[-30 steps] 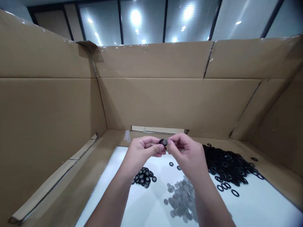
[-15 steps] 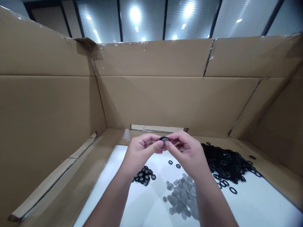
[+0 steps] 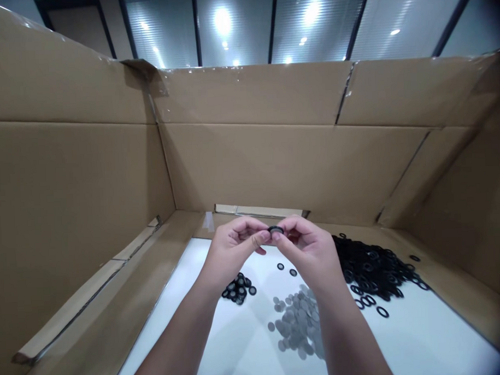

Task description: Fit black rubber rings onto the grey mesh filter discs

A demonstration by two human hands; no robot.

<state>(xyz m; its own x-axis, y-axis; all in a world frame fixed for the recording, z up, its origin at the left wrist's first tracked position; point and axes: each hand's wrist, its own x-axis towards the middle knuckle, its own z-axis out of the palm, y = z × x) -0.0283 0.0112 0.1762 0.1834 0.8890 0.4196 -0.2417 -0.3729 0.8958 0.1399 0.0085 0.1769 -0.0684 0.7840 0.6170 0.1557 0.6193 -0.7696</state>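
Observation:
Between the fingertips of both hands, a black ring with a grey disc in it (image 3: 275, 230) is held up over the white board (image 3: 235, 346). My left hand (image 3: 237, 242) pinches its left edge with thumb and fingers. On the opposite edge, my right hand (image 3: 304, 243) grips it the same way. Below the hands lies a heap of loose grey discs (image 3: 298, 322), partly covered by my right forearm. A small pile of black rings with grey centres (image 3: 238, 289) sits beside my left wrist. Two similar pieces (image 3: 280, 266) lie apart, just under the hands.
A large heap of black rings (image 3: 376, 265) stands at the right, a few strayed onto the cardboard. Tall cardboard walls (image 3: 249, 165) enclose the board at the back and sides. A folded cardboard strip (image 3: 90, 297) runs along the left side.
The held ring has shifted slightly to the right and turned a little between my fingers. Both hands keep their pinch; the heaps stay as they were.

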